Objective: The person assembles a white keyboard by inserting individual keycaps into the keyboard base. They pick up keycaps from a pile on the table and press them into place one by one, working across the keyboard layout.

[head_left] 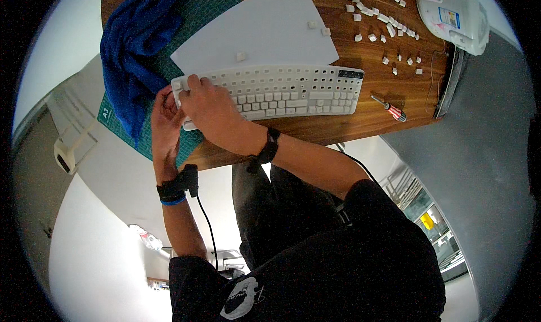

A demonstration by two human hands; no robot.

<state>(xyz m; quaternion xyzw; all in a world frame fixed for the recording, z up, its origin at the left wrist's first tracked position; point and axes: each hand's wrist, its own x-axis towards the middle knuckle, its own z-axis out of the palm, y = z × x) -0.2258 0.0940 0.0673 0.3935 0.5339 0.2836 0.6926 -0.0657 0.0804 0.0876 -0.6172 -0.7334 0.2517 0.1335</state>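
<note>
A white keyboard [270, 105] lies across the front of the table. Its lower rows on the middle and right carry white keycaps, while the upper rows show bare sockets. My left hand [166, 122] is closed at the keyboard's left end, fingers curled around its edge. Over the left part of the keys, my right hand [211, 105] bends its fingers down onto the board. Its fingertips are close together, and whatever they hold is hidden. A single keycap [177, 85] sits at the keyboard's upper left corner, beside my fingers.
Behind the keyboard lies a white sheet [253, 29] with a few loose keycaps. A green cutting mat [197, 23] and blue towel [132, 57] are at left. Many keycaps [391, 26], a screwdriver [390, 107] and a clear plastic container [453, 17] are on the right.
</note>
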